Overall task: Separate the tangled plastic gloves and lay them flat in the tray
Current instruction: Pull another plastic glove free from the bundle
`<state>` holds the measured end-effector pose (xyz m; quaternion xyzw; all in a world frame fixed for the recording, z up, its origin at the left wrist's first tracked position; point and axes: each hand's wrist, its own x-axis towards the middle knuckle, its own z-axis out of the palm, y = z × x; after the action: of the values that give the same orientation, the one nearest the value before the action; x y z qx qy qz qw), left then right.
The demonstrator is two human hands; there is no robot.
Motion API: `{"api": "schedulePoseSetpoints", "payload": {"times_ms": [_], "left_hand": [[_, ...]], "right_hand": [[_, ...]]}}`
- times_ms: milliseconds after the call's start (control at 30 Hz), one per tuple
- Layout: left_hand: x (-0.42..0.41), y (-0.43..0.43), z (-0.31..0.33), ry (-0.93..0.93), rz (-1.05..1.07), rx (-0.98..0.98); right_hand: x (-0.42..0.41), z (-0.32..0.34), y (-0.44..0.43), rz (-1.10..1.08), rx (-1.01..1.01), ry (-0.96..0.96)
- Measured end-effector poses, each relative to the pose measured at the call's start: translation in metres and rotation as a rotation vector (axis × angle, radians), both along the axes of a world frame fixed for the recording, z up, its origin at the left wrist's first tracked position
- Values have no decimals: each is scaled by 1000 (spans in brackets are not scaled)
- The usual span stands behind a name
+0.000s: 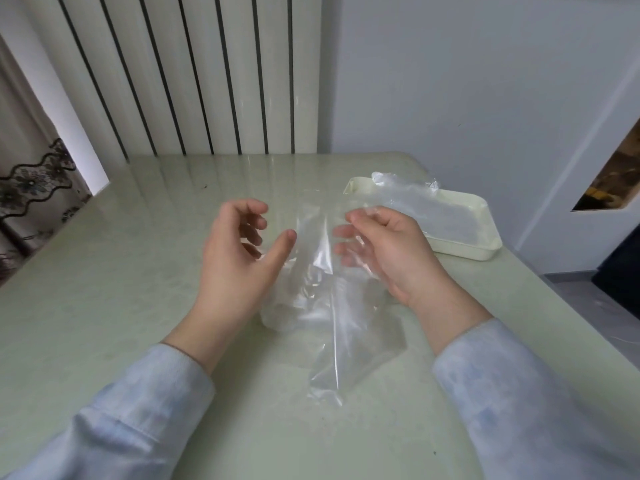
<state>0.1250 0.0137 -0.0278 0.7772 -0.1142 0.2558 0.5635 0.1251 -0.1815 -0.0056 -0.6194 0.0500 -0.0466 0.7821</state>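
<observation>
A clear plastic glove (341, 344) hangs above the table between my hands, its lower end reaching down toward me. My right hand (388, 251) pinches its upper edge between thumb and forefinger, and the film drapes over the other fingers. My left hand (235, 265) is raised just left of the glove with fingers loosely curled and the thumb close to the film; it grips nothing. A small crumpled heap of clear gloves (287, 315) lies on the table under the hands. The cream tray (485, 252) stands at the right, with flat clear gloves (433, 216) inside.
The pale green table (138, 271) runs to a white slatted wall panel (194, 81) at the back. Its right edge falls off to a grey floor (588, 299) just beyond the tray. A patterned curtain (31, 188) hangs at the far left.
</observation>
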Motion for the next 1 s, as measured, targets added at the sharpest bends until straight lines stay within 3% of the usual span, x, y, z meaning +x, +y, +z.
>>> {"api": "schedulePoseSetpoints", "payload": {"times_ms": [67,200,333,467,533,700,867,1000], "left_hand": [[-5,-1,1,-45,-117,113],[-17,-11,-2,182,-457,373],[-17,-13,-10,267,-518,659],[-10,-10,-15,194,-529,639],[-10,-9,-15,204,-518,530],[-7,-6,-6,417,-410,9],[4,-3,-4,429,-234,-300],[7,-3,3,517,-243,-585]], "right_hand": [[2,-2,-1,-95,5,0],[4,-4,-2,-164,-16,-27],[3,-5,1,-148,-66,-37],[2,-1,-1,-119,-23,-56],[0,3,-3,-79,82,-79],[-12,16,-6,180,371,-169],[-24,23,-7,429,551,-151],[-23,12,-12,856,834,-38]]}}
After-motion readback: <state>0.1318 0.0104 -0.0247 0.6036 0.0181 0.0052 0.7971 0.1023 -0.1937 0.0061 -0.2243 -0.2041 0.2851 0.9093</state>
